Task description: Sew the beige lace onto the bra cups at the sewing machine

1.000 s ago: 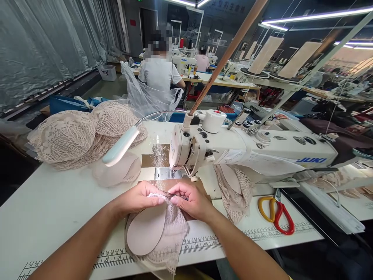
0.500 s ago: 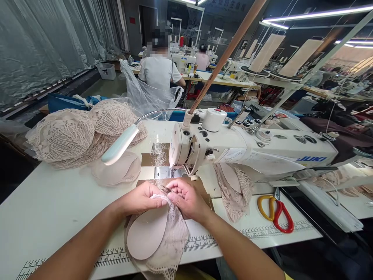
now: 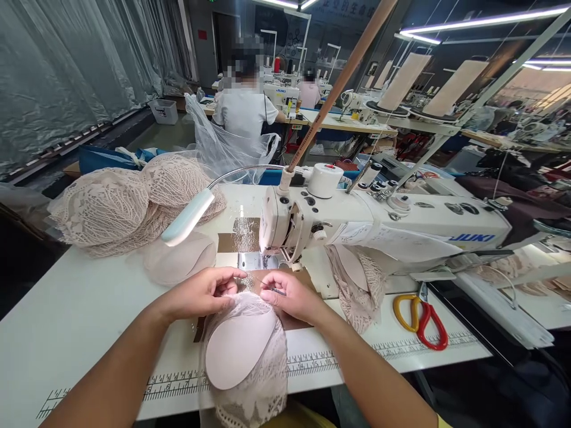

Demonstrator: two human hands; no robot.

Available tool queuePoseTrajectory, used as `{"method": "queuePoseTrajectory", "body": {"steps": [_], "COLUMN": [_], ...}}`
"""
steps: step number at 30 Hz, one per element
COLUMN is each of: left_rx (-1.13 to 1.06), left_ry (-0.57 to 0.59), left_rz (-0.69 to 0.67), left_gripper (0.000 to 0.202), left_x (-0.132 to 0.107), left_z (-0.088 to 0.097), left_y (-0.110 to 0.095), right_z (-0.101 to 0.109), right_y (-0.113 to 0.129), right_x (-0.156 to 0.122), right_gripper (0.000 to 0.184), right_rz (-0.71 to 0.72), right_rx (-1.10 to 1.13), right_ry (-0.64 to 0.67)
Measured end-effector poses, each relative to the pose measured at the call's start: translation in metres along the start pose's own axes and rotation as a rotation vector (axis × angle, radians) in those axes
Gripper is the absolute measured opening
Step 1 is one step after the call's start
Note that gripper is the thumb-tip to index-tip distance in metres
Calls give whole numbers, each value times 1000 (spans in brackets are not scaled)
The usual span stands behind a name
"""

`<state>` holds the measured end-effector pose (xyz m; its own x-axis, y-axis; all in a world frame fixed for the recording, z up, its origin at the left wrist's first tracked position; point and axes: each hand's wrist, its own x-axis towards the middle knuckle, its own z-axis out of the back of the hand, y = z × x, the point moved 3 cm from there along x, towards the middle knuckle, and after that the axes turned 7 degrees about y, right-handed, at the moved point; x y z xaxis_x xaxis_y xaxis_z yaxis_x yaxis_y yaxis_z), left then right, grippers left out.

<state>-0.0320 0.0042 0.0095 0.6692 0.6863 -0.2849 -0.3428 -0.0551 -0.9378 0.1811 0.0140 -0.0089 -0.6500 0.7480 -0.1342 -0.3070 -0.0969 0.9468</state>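
A beige lace bra cup (image 3: 243, 345) with a smooth pad on top lies at the table's front edge, hanging partly over it. My left hand (image 3: 203, 292) pinches the cup's upper left edge, fingers closed. My right hand (image 3: 289, 295) grips a small metal tool, likely thread snips (image 3: 273, 289), at the cup's upper right edge. Both hands sit just in front of the needle area (image 3: 267, 261) of the white JUKI sewing machine (image 3: 383, 220).
A pile of lace cups (image 3: 125, 205) lies at the back left with a gooseneck lamp (image 3: 187, 217) above it. Another lace piece (image 3: 357, 285) hangs under the machine arm. Yellow and red scissors (image 3: 419, 318) rest at the right. Other people sit at machines beyond.
My hands have moved apart and slightly away from me. The cup has shifted right and spread flatter, with more of it over the table edge.
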Motion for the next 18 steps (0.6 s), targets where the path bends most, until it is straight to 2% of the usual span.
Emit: {"method": "queuePoseTrajectory", "body": {"steps": [2,4,6,8,10,14,15,18], "left_rx": [-28,-40,-29,16,82,197,233,368], "left_ry": [-1,-34,-122,-261,-344,-330,-399,-758], "left_rz": [-38,-70,-102,-110,-51,101,109,156], "left_gripper": [43,42,42,36,26,34,33,35], "left_x": [5,9,8,3,-5,-18,-20,-28], "left_z": [-8,-12,-10,-1,9,22,26,44], "left_y": [0,-1,-3,-6,-8,-11,-11,-8], "right_z": [-7,-15,-19,-19,-16,-10,-8,2], "right_y": [1,2,4,6,7,7,6,1], "right_x": [5,7,7,5,3,0,-1,-3], "right_gripper": [29,21,10,14,13,9,9,5], "right_rz": [10,7,17,20,22,26,16,-68], "right_rx": [36,20,-33,-65,-56,-88,-144,-444], "right_ry": [-31,-1,-7,-56,-96,-104,-104,-197]}}
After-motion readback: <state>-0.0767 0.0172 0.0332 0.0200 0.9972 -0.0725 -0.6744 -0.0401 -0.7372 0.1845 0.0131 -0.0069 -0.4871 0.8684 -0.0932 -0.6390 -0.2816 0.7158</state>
